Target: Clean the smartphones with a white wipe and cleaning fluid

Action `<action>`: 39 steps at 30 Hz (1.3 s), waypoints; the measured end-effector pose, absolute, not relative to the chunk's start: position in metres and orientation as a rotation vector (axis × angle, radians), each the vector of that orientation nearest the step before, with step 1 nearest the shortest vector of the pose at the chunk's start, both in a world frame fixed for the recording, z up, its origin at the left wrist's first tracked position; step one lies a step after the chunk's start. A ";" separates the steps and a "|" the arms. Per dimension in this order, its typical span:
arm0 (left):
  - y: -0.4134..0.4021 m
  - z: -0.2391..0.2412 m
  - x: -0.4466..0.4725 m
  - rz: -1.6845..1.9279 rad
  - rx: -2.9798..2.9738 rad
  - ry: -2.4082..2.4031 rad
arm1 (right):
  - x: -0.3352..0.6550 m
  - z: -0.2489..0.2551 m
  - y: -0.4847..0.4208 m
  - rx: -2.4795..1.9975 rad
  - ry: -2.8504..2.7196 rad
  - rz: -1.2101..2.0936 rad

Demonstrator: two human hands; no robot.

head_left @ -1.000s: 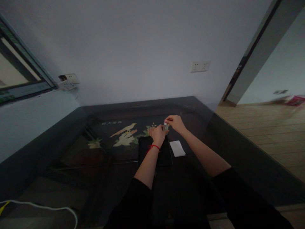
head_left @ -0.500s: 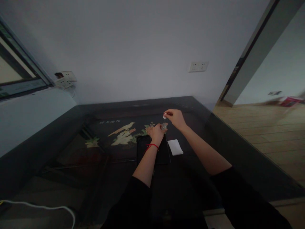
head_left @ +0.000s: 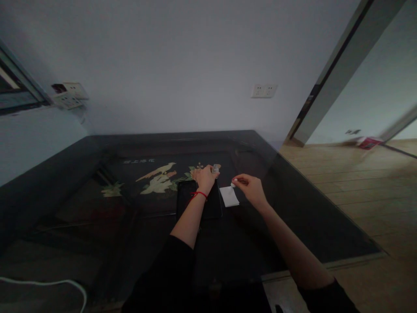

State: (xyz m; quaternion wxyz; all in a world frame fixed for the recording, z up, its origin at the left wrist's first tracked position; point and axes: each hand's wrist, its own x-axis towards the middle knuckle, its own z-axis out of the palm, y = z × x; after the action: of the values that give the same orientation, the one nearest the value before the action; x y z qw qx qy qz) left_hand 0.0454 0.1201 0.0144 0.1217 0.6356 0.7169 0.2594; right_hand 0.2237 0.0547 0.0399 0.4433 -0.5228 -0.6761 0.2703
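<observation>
My left hand [head_left: 204, 176] is closed around a small clear bottle [head_left: 215, 169], held just above the far end of a black tablet-like slab [head_left: 184, 204] on the dark table. A red string circles that wrist. My right hand [head_left: 250, 188] pinches a small white cap [head_left: 233, 182] between thumb and finger, right above the near corner of a white folded cloth [head_left: 228, 196] that lies beside the slab.
The dark glass-topped table [head_left: 293, 204] carries a bird-and-flower inlay [head_left: 156, 180]. A white cable [head_left: 65, 284] lies at the near left. Wall sockets [head_left: 263, 90] sit behind the table. To the right a doorway opens onto a wooden floor [head_left: 358, 182].
My right hand has taken the white cap off the bottle and brought it down and to the right, over the cloth. The view has swung right.
</observation>
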 end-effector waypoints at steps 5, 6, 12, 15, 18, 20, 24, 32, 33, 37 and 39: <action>0.119 0.016 0.047 0.739 1.856 2.103 | 0.217 0.040 0.052 -1.309 -1.704 0.608; 0.119 0.016 0.047 0.736 1.857 2.108 | 0.217 0.042 0.052 -1.320 -1.719 0.587; 0.121 0.014 0.046 0.722 1.862 2.112 | 0.220 0.041 0.051 -1.371 -1.804 0.421; 0.123 0.012 0.045 0.723 1.862 2.107 | 0.223 0.037 0.050 -1.370 -1.792 0.394; 0.123 0.012 0.045 0.725 1.861 2.104 | 0.227 0.042 0.055 -1.340 -1.738 0.471; 0.122 0.012 0.045 0.732 1.864 2.109 | 0.227 0.052 0.064 -1.295 -1.671 0.490; 0.120 0.014 0.045 0.746 1.874 2.112 | 0.213 0.078 0.097 -1.124 -1.528 0.425; 0.119 0.016 0.046 0.756 1.874 2.123 | 0.170 0.084 0.144 -1.101 -1.653 0.330; 0.118 0.016 0.046 0.758 1.874 2.123 | 0.169 0.082 0.146 -1.119 -1.672 0.330; 0.118 0.015 0.046 0.772 1.883 2.111 | 0.168 0.070 0.154 -1.262 -1.843 0.330; 0.119 0.014 0.046 0.775 1.885 2.108 | 0.167 0.065 0.156 -1.317 -1.929 0.335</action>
State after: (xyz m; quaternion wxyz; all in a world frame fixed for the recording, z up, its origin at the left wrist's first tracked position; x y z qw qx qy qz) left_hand 0.0462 0.1185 0.0142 0.1043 0.6394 0.7150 0.2627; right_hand 0.1665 0.1560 0.0645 0.3810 -0.5158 -0.7560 0.1313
